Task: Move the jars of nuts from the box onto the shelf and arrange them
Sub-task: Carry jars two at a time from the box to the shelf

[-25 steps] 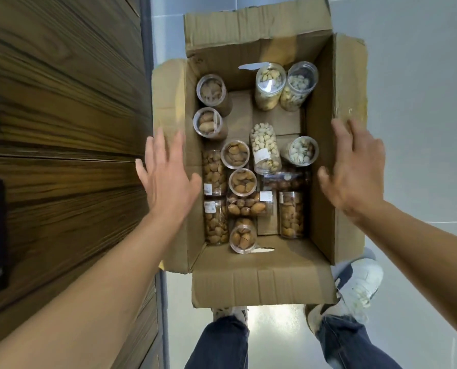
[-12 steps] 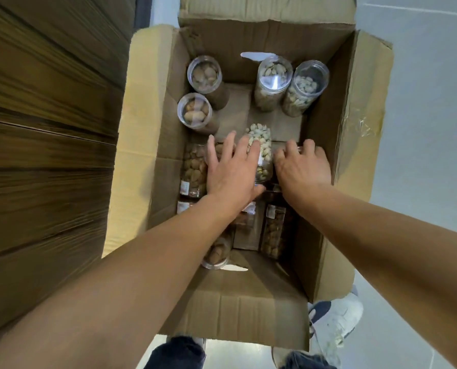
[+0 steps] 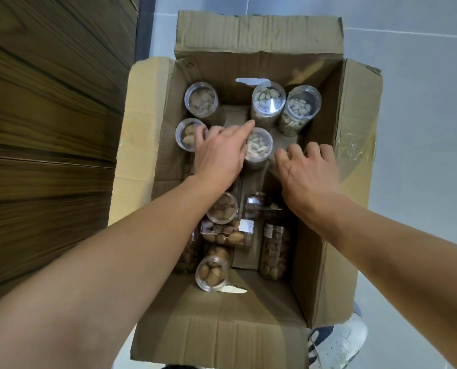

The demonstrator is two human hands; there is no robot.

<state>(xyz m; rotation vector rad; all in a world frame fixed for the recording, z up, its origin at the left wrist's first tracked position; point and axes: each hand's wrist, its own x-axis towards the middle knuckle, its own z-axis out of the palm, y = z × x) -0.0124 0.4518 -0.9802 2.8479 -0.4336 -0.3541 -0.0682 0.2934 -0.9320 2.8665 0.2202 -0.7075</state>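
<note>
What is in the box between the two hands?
In the head view, an upright clear plastic jar of pale nuts stands between the left hand and the right hand, inside the brown cardboard box.

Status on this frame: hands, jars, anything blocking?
Left hand open over upright jars. Right hand inside the box, grip unclear. No jar lifted. Nothing blocking.

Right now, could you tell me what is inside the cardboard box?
The cardboard box holds clear jars of nuts, some upright, some lying flat. The left hand and right hand hide others.
</note>
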